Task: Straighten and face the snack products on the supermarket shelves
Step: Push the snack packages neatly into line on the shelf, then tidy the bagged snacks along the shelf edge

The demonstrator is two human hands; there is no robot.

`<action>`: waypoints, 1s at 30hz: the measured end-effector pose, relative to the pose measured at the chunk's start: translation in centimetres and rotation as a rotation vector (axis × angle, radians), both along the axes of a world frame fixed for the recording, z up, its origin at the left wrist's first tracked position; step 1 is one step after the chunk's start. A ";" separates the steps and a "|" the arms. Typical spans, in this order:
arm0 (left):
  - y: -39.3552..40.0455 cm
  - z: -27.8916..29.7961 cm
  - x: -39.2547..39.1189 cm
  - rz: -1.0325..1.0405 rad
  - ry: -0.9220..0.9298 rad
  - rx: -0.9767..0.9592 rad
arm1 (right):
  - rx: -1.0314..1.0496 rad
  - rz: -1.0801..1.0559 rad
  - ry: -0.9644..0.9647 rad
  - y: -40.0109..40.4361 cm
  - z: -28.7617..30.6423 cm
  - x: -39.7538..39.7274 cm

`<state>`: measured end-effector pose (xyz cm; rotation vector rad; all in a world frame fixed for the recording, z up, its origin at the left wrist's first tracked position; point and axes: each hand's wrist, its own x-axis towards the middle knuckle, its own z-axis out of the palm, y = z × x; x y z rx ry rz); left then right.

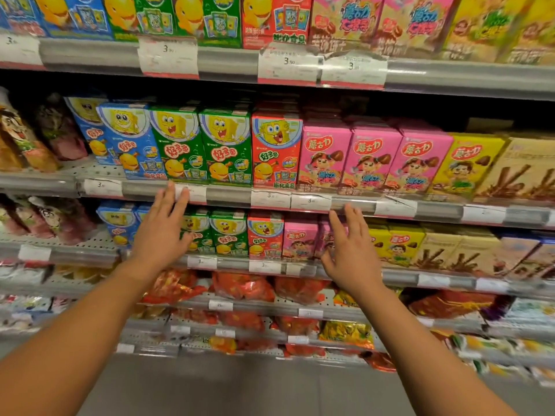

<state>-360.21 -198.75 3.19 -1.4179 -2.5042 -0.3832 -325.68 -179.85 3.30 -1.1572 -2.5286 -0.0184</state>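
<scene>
Where shelf edge (228, 196) juts, left hand (162, 232) flat

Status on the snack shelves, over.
Left hand and right hand open, raised before the shelves, holding nothing. Snack boxes upright, facing out. Nothing blocking.

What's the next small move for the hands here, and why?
Probably reach the left hand up to the blue boxes on the middle shelf and square them. They look angled and uneven, while the green boxes and pink boxes beside them face forward in a line. Both hands, the right hand too, are open and hold nothing.
</scene>
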 end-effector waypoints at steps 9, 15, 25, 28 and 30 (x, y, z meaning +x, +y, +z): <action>0.0 -0.2 -0.4 -0.016 -0.018 0.005 | -0.140 0.117 0.019 -3.0 -6.1 1.0; -0.6 -0.9 -1.8 -0.100 0.027 0.014 | -0.354 0.054 -0.248 -4.4 -12.1 -2.6; -5.7 -9.2 -5.5 -0.368 -0.133 0.037 | -0.504 -0.197 -0.220 -7.5 -16.7 -10.7; -5.7 -13.8 -4.6 -0.422 -0.211 -0.142 | -0.524 -0.245 -0.233 -7.9 -17.5 -10.9; -4.7 -15.4 -3.1 -0.455 -0.239 -0.230 | -0.524 -0.239 -0.216 -7.6 -17.6 -10.8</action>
